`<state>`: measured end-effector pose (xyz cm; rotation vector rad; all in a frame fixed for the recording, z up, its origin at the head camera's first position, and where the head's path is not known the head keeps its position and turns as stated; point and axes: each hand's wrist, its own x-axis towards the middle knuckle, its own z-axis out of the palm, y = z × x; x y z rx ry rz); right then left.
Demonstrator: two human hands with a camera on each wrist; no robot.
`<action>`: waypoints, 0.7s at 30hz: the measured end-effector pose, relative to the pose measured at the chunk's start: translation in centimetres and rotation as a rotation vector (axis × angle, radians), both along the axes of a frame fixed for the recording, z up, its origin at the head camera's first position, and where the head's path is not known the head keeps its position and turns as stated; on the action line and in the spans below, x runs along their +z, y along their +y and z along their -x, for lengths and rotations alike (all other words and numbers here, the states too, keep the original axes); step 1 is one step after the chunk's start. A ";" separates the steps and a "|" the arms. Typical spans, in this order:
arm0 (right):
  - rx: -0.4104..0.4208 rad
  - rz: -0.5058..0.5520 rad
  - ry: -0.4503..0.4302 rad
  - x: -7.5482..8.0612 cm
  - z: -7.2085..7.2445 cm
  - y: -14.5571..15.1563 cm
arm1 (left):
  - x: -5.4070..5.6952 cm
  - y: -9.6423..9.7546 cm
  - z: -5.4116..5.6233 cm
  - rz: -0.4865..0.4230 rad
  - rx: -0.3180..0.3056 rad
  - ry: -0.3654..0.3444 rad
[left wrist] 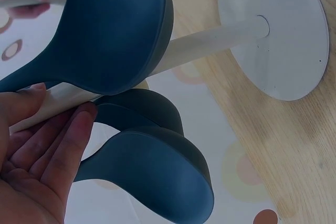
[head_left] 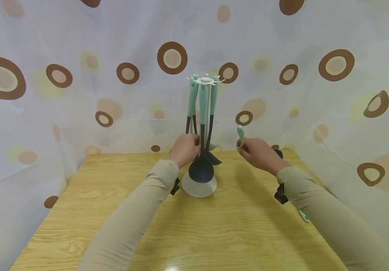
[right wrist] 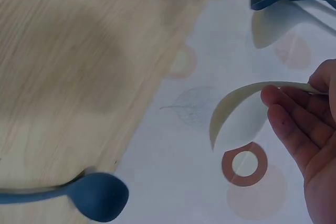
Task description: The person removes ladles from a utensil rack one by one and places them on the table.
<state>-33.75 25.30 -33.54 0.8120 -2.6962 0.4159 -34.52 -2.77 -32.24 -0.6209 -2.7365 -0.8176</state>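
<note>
A white utensil stand [head_left: 199, 190] with a round base and top hooks holds several hanging utensils with mint-green handles. At its front hangs a dark ladle [head_left: 201, 171]. My left hand [head_left: 185, 148] reaches in behind this ladle and grips the stand's white pole [left wrist: 210, 48] between thumb and fingers. Two more dark utensil heads [left wrist: 152, 169] hang just beyond those fingers. Right of the stand, my right hand [head_left: 260, 153] pinches a pale spoon [right wrist: 223, 109] in the air, its mint-green handle [head_left: 240, 131] pointing up. Its bowl shows side-on in the right wrist view.
A dark spoon-like utensil [right wrist: 100, 198] lies on the wooden table [head_left: 123, 177] at the right, partly hidden under my right forearm in the head view. A pale-headed utensil [right wrist: 268, 22] hangs on the stand. A patterned curtain [head_left: 140, 34] stands behind the table.
</note>
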 end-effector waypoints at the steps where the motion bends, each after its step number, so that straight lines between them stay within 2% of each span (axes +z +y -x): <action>1: 0.003 -0.023 0.005 -0.3 -0.1 0.3 | 0.0 0.0 0.0 0.000 -0.001 0.000; 7: 0.015 -0.082 0.005 -2.0 -0.3 1.9 | 0.0 -0.1 0.1 0.003 -0.008 -0.016; 16: 0.046 -0.290 0.101 -3.8 -1.0 3.3 | -0.1 -0.1 0.1 -0.001 -0.009 -0.006; 21: 0.046 -0.348 0.137 -5.4 -1.0 4.2 | -0.1 0.0 0.1 0.004 -0.008 -0.003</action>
